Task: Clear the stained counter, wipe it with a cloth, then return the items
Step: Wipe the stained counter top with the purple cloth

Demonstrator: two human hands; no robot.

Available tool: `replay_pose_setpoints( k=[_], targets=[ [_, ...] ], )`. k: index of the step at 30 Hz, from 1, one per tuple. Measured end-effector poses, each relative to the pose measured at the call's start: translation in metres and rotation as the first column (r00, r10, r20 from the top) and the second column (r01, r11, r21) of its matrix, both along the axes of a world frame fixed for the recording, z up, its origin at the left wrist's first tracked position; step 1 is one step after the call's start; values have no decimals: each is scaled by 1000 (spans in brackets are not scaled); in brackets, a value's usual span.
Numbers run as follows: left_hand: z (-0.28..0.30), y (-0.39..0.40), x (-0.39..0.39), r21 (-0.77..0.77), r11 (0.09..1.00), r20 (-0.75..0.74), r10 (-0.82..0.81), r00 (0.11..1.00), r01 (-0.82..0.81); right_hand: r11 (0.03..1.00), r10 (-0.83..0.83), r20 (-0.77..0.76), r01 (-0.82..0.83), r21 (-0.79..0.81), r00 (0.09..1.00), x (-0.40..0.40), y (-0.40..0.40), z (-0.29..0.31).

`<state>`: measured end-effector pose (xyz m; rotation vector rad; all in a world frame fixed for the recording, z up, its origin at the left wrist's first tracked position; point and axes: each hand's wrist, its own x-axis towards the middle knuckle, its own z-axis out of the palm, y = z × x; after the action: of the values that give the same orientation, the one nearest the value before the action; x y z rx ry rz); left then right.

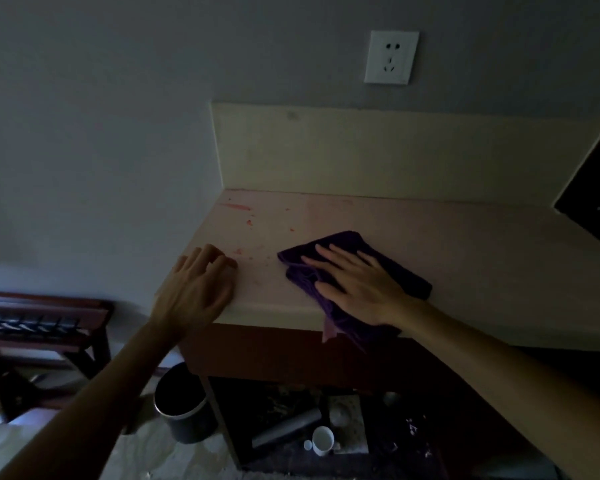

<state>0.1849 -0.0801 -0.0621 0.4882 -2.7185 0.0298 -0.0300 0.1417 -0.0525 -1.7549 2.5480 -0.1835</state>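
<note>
The pale counter (413, 244) carries red stains (238, 207) near its back left corner and smaller spots toward the front. A dark purple cloth (347, 249) lies on the counter's front part, one corner hanging over the edge. My right hand (357, 284) rests flat on the cloth with fingers spread. My left hand (201, 289) rests on the counter's front left corner, fingers curled, holding nothing.
On the floor below stand a dark round bin (181, 407), a white cup (323, 439), a grey tube-shaped object (286, 427) and other small items. A wooden rack (42, 323) is at the left. A wall socket (390, 57) sits above the counter. A dark object (589, 199) occupies the right.
</note>
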Motion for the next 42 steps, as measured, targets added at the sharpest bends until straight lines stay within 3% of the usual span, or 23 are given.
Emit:
replay_pose_setpoints(
  k=[5,9,13,17,25,28,32,42],
  targets=[
    [-8,-5,-1,-18,1000,-45,-10,999,9,997,-65,16,64,39,998,-51,-84,3],
    [-8,-10,-1,-49,999,26,0,1000,1,988,-153,12,152,40,988,-95,-166,4],
    [-7,-9,-2,-70,997,51,34,998,-30,978,-204,-12,204,51,979,-107,-198,3],
    [-6,-9,-1,-46,998,31,39,999,-37,982,-182,3,181,55,983,-74,-173,5],
    [-7,-7,11,77,997,-162,4,987,8,997,65,-20,-66,-37,998,74,-42,0],
    [-10,-14,13,37,998,-125,-41,991,46,998,44,-28,-46,-52,999,84,-33,0],
    [-7,-27,14,-9,998,-92,-68,993,68,999,50,28,-49,-20,998,52,-69,3],
    [-11,-35,13,15,1000,-87,-21,996,22,990,-132,-39,133,35,990,-77,-252,4]
  ],
)
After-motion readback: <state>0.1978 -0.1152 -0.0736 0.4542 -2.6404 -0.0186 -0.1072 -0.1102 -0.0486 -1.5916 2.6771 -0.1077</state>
